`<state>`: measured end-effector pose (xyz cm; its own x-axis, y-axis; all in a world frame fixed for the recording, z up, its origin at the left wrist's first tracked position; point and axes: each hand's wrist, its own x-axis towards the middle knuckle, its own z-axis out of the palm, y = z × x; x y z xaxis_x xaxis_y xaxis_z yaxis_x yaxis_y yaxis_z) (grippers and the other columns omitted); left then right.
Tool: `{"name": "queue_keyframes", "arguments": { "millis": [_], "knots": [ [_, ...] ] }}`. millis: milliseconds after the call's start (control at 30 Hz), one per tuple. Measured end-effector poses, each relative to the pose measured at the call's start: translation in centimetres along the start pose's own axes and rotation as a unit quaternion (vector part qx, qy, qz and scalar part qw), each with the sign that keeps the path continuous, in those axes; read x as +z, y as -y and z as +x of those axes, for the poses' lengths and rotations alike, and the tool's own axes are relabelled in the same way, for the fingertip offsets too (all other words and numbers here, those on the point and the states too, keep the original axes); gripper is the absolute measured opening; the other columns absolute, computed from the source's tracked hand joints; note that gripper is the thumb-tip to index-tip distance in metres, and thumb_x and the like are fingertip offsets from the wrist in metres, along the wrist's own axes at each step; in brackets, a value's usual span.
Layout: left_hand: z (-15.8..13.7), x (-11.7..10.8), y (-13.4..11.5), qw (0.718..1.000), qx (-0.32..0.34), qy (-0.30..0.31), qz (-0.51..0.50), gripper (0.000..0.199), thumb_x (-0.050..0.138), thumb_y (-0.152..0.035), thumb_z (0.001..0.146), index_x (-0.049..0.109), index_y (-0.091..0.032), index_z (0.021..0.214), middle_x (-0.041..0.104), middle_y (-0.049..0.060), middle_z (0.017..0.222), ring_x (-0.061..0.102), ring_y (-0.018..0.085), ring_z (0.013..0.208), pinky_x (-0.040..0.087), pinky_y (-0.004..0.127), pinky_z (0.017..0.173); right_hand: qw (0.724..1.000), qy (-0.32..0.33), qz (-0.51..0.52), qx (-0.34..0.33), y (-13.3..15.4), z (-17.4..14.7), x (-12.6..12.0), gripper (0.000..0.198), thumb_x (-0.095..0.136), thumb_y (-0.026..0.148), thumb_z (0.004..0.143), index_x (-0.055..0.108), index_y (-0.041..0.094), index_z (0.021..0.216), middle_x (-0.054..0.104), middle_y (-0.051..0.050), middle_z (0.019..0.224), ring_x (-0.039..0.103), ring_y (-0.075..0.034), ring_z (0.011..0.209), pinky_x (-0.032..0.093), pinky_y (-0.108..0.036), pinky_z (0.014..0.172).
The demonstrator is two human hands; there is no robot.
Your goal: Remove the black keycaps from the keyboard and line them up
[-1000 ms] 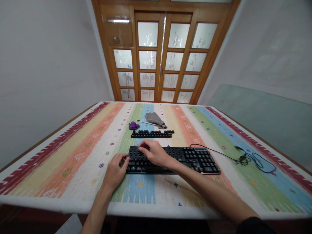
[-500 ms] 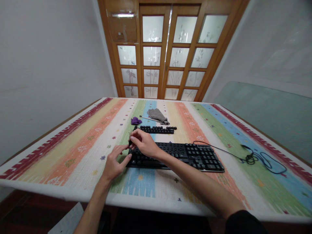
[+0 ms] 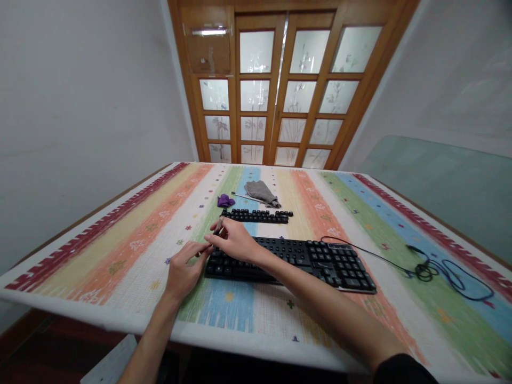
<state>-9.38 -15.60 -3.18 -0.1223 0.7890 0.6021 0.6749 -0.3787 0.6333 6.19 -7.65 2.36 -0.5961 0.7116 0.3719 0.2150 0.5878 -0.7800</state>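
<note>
A black keyboard [image 3: 320, 261] lies across the near half of the table, some of its upper left keys showing as bare small posts. Over its left end, my right hand [image 3: 234, 240] is closed in a pinch on a small slim tool [image 3: 218, 226], greyish and dark, too small to name surely. My left hand [image 3: 186, 266] meets it at the keyboard's left edge, fingertips bent together close to the right fingers; whatever lies between them is hidden. Behind the keyboard, loose black keycaps [image 3: 260, 216] are set out in rows.
Beyond the keycaps lie a crumpled purple cloth [image 3: 226, 200], a grey cloth [image 3: 262, 192] and a thin brush [image 3: 246, 197] partly by it. The keyboard's black cable [image 3: 424, 271] coils at the right. A striped tablecloth [image 3: 152, 245] covers the table.
My right hand has tilted, and its fingers have come down closer to the left fingertips. My left hand has shifted slightly left, its thumb drawn in. The view has turned a little.
</note>
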Motion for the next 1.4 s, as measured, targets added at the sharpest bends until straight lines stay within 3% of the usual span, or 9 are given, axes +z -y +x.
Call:
{"name": "queue_keyframes", "arguments": {
  "millis": [167,267,500,667,800,900,1100,1400],
  "knots": [
    [-0.1,-0.1,0.4,1.0,0.004,0.012,0.016,0.022,0.058,-0.037,0.085,0.07,-0.02,0.079,0.07,0.004,0.076,0.061,0.018,0.071,0.051,0.031,0.072,0.995,0.055,-0.087,0.007,0.2,0.3,0.1,0.014,0.067,0.027,0.085,0.065,0.015,0.077,0.063,0.0,0.066,0.054,-0.013,0.06,0.034,-0.022,0.057],
    [-0.1,-0.1,0.5,1.0,0.0,0.019,0.018,0.021,0.058,-0.037,0.085,0.07,-0.02,0.08,0.07,0.004,0.076,0.061,0.017,0.07,0.051,0.03,0.071,0.993,0.086,-0.078,0.01,0.3,0.4,-0.3,0.01,0.065,0.019,0.084,0.067,0.015,0.076,0.064,0.0,0.063,0.056,-0.013,0.059,0.033,-0.021,0.055],
    [-0.1,-0.1,0.2,0.999,-0.01,0.025,0.03,0.024,0.057,-0.039,0.086,0.071,-0.021,0.093,0.071,0.004,0.083,0.061,0.017,0.071,0.052,0.03,0.071,0.994,0.09,-0.067,-0.002,0.1,0.4,-1.5,0.011,0.06,0.008,0.077,0.067,0.014,0.071,0.063,0.001,0.063,0.056,-0.013,0.06,0.036,-0.022,0.057],
    [0.0,-0.2,0.7,0.995,-0.053,0.07,0.039,0.028,0.054,-0.035,0.084,0.069,-0.019,0.101,0.071,0.006,0.09,0.062,0.017,0.071,0.052,0.03,0.069,0.992,0.118,-0.053,0.008,-0.5,0.2,-2.4,0.013,0.059,0.006,0.078,0.069,0.014,0.08,0.062,0.002,0.065,0.055,-0.012,0.061,0.038,-0.022,0.059],
    [0.0,-0.2,0.9,0.99,-0.077,0.116,0.032,0.026,0.052,-0.034,0.083,0.071,-0.02,0.095,0.072,0.006,0.093,0.066,0.02,0.081,0.053,0.032,0.075,0.986,0.161,0.009,0.034,-1.1,0.2,-2.9,0.014,0.06,0.008,0.081,0.07,0.015,0.089,0.064,0.003,0.066,0.059,-0.012,0.061,0.043,-0.023,0.063],
    [0.1,-0.2,0.8,0.989,-0.088,0.116,0.031,0.026,0.051,-0.035,0.084,0.071,-0.02,0.092,0.073,0.006,0.092,0.066,0.021,0.084,0.053,0.032,0.077,0.982,0.183,0.027,0.039,-1.3,0.1,-3.5,0.016,0.06,0.008,0.082,0.07,0.014,0.093,0.066,0.001,0.07,0.061,-0.013,0.065,0.045,-0.024,0.065],
    [0.2,-0.3,0.4,0.989,-0.085,0.12,0.024,0.028,0.05,-0.036,0.084,0.071,-0.019,0.088,0.072,0.006,0.089,0.066,0.021,0.082,0.053,0.032,0.076,0.985,0.168,-0.031,0.001,-1.3,-0.1,-4.5,0.017,0.062,0.01,0.082,0.071,0.014,0.096,0.068,0.0,0.077,0.06,-0.012,0.069,0.044,-0.023,0.068],
    [0.1,-0.2,0.8,0.988,-0.077,0.129,0.019,0.027,0.049,-0.033,0.087,0.072,-0.02,0.089,0.07,0.006,0.09,0.065,0.02,0.084,0.052,0.031,0.076,0.984,0.155,0.064,0.053,-3.2,-0.3,-2.4,0.018,0.06,0.009,0.082,0.07,0.013,0.097,0.065,0.001,0.068,0.061,-0.012,0.064,0.046,-0.022,0.064]
  ]
}}
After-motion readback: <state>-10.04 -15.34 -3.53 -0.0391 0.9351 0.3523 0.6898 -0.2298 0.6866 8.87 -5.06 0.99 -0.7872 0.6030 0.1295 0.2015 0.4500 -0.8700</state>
